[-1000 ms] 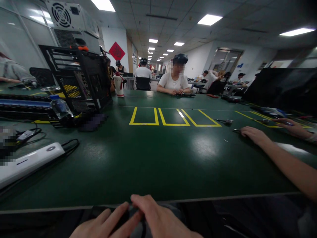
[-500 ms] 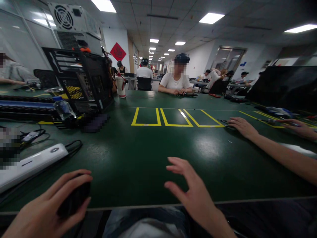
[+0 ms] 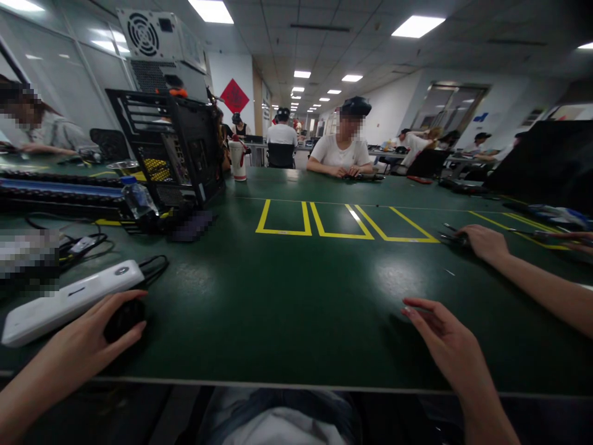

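My left hand (image 3: 109,324) is at the front left of the table, its fingers and thumb curled round a black computer mouse (image 3: 124,320). The mouse is partly hidden by the hand and lies close to the near end of a white power bank-like bar (image 3: 76,303). Over the right front of the green table (image 3: 287,315), my right hand (image 3: 442,337) is closed in a loose pinch, thumb tip and fingertips close together. Anything between those tips is too small to make out. A shadow falls on the tabletop beside it.
A co-worker's hand (image 3: 484,242) rests by small metal tools on the right. Yellow tape outlines (image 3: 283,233) mark the table's middle. An open computer case (image 3: 185,148), a water bottle (image 3: 139,198) and a white cup (image 3: 238,161) stand at the left. Another person sits opposite.
My right hand has moved right, and its spread fingers have drawn together at the tips. My left hand has moved forward and left with the mouse. The view has turned slightly left.
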Demonstrator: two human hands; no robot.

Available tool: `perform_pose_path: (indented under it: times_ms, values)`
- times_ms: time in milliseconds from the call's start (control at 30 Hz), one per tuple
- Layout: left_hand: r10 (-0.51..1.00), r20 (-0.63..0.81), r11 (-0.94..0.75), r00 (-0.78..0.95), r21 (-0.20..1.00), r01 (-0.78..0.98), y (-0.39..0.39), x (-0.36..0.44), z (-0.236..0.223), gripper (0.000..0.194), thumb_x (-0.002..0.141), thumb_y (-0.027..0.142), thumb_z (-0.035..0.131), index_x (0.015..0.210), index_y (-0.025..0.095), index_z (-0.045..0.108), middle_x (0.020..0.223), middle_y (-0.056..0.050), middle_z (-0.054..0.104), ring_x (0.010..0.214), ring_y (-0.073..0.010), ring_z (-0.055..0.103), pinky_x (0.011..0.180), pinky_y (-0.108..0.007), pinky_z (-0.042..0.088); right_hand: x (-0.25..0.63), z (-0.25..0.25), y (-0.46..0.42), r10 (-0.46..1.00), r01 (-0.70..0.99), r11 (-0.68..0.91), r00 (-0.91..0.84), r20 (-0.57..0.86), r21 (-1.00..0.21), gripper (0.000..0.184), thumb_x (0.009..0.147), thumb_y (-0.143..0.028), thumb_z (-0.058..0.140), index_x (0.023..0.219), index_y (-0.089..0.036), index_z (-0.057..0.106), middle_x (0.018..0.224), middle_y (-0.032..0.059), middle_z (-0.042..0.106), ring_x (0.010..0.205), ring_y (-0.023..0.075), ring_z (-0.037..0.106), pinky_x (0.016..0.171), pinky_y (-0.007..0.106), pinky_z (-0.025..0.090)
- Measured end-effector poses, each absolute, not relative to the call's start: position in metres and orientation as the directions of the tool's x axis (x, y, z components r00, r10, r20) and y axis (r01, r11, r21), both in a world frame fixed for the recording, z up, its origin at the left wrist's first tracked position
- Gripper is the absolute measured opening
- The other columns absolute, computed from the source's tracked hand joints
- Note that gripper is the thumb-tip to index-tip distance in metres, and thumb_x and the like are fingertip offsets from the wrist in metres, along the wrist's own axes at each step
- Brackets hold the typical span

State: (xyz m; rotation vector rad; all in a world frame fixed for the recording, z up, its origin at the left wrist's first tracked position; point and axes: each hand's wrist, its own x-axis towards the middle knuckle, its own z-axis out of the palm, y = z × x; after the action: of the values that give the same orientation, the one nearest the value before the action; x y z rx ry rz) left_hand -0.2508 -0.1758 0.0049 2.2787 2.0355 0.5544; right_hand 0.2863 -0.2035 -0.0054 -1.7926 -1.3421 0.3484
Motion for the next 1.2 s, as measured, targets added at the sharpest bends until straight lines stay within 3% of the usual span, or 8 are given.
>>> perform_pose_path:
  times_ms: [367,533,633,767,867,933,1033,1200]
  values:
    - [0.973,0.227,-0.016,-0.032,0.209,0.978,-0.177,-0.232,0.015,0.026,0.075,0.046,0.037,0.098,0.034,0.035,0.1,0.005,0.053,0.086,-0.0223,0.057,0.076,-0.038,0.044,0.283,-0.002,-0.205,0.906,0.628,-0.03,0.346,0.245,-0.777,0.038,0.069,-0.047,0.052,0.092,-0.018,0.057,0.087,0.0086,0.066,0.081,0.0233,0.064,0.073,0.036,0.051]
    - [0.981,0.175,-0.117,0.08,0.208,0.971,-0.154,-0.188,0.024,0.031,0.076,0.042,0.037,0.104,0.027,0.036,0.103,0.0,0.051,0.084,-0.0195,0.057,0.076,-0.033,0.043,0.282,-0.005,-0.201,0.917,0.652,-0.012,0.31,0.252,-0.759,0.034,0.069,-0.045,0.053,0.09,-0.019,0.057,0.087,0.0082,0.066,0.081,0.023,0.064,0.076,0.038,0.051]
    - [0.972,0.143,-0.216,0.184,0.258,0.942,-0.125,-0.15,0.027,0.037,0.071,0.042,0.044,0.104,0.023,0.041,0.102,-0.003,0.052,0.082,-0.0207,0.057,0.075,-0.032,0.043,0.273,0.003,-0.194,0.956,0.722,0.011,0.195,0.219,-0.692,0.029,0.071,-0.041,0.052,0.09,-0.02,0.058,0.088,0.0071,0.065,0.081,0.0215,0.063,0.076,0.038,0.05]
    - [0.927,0.108,-0.373,0.359,0.355,0.857,-0.081,-0.094,0.029,0.041,0.067,0.037,0.051,0.105,0.024,0.044,0.104,-0.003,0.051,0.085,-0.0206,0.056,0.076,-0.031,0.043,0.242,0.027,-0.171,0.987,0.755,0.155,-0.099,0.123,-0.637,0.026,0.076,-0.036,0.049,0.095,-0.021,0.056,0.093,0.0056,0.063,0.084,0.0192,0.061,0.075,0.036,0.05]
    - [0.885,0.125,-0.459,0.448,0.393,0.797,-0.048,-0.054,0.026,0.044,0.066,0.038,0.053,0.107,0.025,0.043,0.107,-0.004,0.051,0.089,-0.0216,0.055,0.076,-0.031,0.044,0.212,0.038,-0.132,0.949,0.681,0.288,-0.297,0.105,-0.673,0.024,0.076,-0.033,0.049,0.095,-0.021,0.056,0.095,0.0044,0.061,0.085,0.0166,0.06,0.077,0.033,0.049]
    - [0.877,0.161,-0.477,0.453,0.401,0.782,-0.028,-0.032,0.023,0.051,0.066,0.037,0.054,0.113,0.025,0.039,0.114,-0.006,0.049,0.095,-0.0234,0.054,0.079,-0.033,0.043,0.195,0.037,-0.096,0.943,0.64,0.288,-0.32,0.094,-0.713,0.025,0.077,-0.034,0.049,0.096,-0.02,0.056,0.095,0.0045,0.062,0.085,0.0158,0.06,0.077,0.033,0.049]
    - [0.872,0.181,-0.487,0.455,0.416,0.768,-0.007,-0.011,0.018,0.063,0.065,0.037,0.056,0.121,0.023,0.031,0.118,-0.009,0.047,0.1,-0.0259,0.052,0.082,-0.035,0.041,0.176,0.026,-0.042,0.974,0.561,0.185,-0.215,0.075,-0.807,0.027,0.079,-0.035,0.047,0.097,-0.016,0.054,0.096,0.007,0.061,0.086,0.0155,0.059,0.079,0.034,0.048]
    - [0.87,0.167,-0.488,0.465,0.434,0.757,0.003,-0.005,0.012,0.058,0.065,0.04,0.057,0.116,0.021,0.035,0.11,-0.008,0.053,0.093,-0.0253,0.055,0.075,-0.034,0.044,0.157,0.011,0.004,0.973,0.177,-0.047,-0.216,-0.086,-0.983,0.026,0.074,-0.034,0.054,0.092,-0.015,0.053,0.099,0.0073,0.059,0.089,0.0136,0.059,0.079,0.028,0.05]
